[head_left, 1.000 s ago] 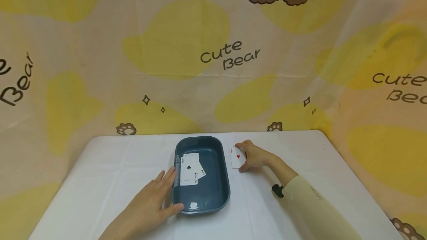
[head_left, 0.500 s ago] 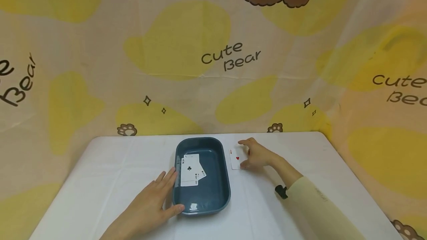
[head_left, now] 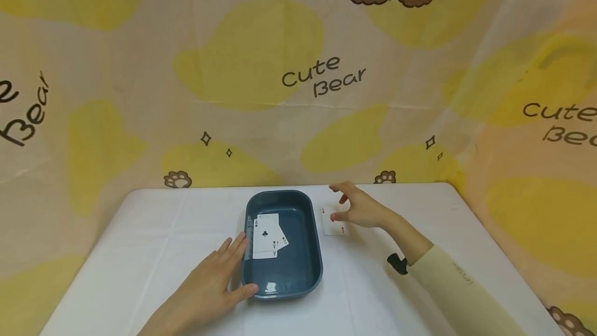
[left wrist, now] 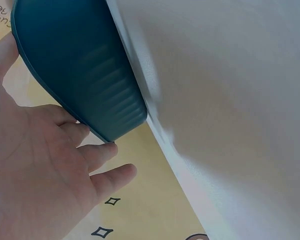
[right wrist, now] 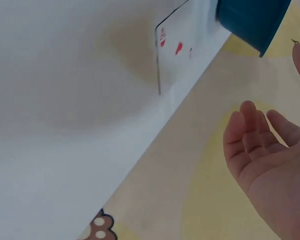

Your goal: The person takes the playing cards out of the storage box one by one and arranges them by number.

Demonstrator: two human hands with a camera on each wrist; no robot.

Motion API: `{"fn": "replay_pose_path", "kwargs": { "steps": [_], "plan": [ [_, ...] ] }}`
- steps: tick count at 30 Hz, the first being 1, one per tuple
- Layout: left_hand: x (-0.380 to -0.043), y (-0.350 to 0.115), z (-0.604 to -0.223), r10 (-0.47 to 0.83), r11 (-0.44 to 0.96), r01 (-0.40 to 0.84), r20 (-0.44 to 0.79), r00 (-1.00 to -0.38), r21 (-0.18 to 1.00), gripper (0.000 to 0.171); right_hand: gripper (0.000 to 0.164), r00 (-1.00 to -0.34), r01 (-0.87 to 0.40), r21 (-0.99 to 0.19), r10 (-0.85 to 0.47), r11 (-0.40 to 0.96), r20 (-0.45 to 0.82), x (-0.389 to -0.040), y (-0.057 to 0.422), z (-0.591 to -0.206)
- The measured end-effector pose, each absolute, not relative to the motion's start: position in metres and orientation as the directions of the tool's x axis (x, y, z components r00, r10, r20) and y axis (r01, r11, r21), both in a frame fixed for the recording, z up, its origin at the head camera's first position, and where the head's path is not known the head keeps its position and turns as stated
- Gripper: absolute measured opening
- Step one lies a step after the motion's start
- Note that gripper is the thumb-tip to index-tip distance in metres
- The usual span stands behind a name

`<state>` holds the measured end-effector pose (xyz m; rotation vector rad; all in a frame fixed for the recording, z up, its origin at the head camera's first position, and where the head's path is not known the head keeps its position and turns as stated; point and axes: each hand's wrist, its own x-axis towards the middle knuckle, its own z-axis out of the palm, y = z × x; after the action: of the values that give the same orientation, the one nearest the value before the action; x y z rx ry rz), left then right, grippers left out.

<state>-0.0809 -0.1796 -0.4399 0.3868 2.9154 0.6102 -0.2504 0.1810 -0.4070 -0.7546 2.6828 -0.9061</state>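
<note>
In the head view a blue rectangular baking dish (head_left: pixel 303 253) stands on the white table. Several playing cards lie overlapped in its left part, an ace of clubs (head_left: pixel 265 240) on top. My left hand (head_left: pixel 212 276) touches the dish's left rim with fingers spread and fairly straight, as the left wrist view also shows. To the right of the dish an ace of hearts (head_left: pixel 332 227) lies face up on the table. Above this card hovers my right hand (head_left: pixel 361 207), thumb and fingers apart and holding nothing. It partly covers the card from the head camera.
A fabric backdrop (head_left: pixel 261 56) printed with bears and paw prints hangs behind the table and along its sides. The white tabletop (head_left: pixel 149 253) extends on both sides of the dish. A black strap (head_left: pixel 398 264) shows at the right sleeve's cuff.
My right hand has let go of the ace of hearts and risen off it. The card stays on the table beside the dish. My left hand has kept its place.
</note>
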Motion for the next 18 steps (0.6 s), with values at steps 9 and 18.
{"fn": "replay_pose_path", "kwargs": {
  "steps": [9, 18],
  "plan": [
    [-0.081, -0.181, -0.442, 0.274, 0.887, 0.221, -0.077, -0.959, 0.406, 0.103, 0.069, -0.839, -0.432, -0.640, -0.544, 0.636, 0.026, -0.239, 0.157, -0.400],
    [-0.081, -0.182, -0.440, 0.279, 0.885, 0.224, -0.080, -0.957, 0.408, 0.103, 0.069, -0.829, -0.472, -0.624, -0.554, 0.622, 0.075, -0.231, 0.137, -0.397]
  ]
}}
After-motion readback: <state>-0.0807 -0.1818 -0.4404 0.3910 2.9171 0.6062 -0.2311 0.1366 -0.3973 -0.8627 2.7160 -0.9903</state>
